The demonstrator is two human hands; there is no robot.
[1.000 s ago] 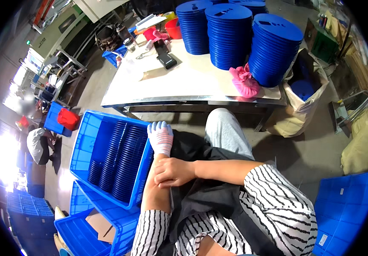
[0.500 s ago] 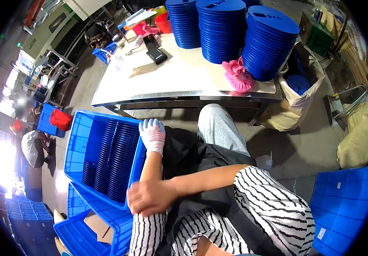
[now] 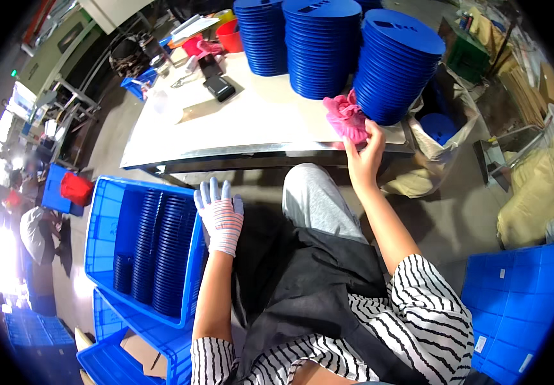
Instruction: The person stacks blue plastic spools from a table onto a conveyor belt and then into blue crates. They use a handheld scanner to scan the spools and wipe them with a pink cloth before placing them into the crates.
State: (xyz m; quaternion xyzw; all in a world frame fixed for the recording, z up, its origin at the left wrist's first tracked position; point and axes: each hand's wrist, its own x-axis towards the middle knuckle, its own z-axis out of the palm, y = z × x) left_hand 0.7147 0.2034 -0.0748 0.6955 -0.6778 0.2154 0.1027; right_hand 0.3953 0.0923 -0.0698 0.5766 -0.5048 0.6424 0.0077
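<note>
My left hand, in a white glove with pink stripes and bluish fingertips, is held with its fingers spread and nothing in it. It is beside the right rim of a blue crate. Inside that crate stand rows of dark blue round discs. My bare right hand reaches to the table's near edge. Its thumb and fingers close around the near side of a bunched pink cloth. Just behind the cloth rises a tall stack of blue round discs.
The white table carries more disc stacks, a black device and a red bowl. Right of it is a white sack. Blue crates stand at lower right; another holds cardboard. A person crouches at far left.
My right hand has left my left forearm and moved out to the pink cloth, which it now grips. My left hand has come off the crate rim, fingers spread.
</note>
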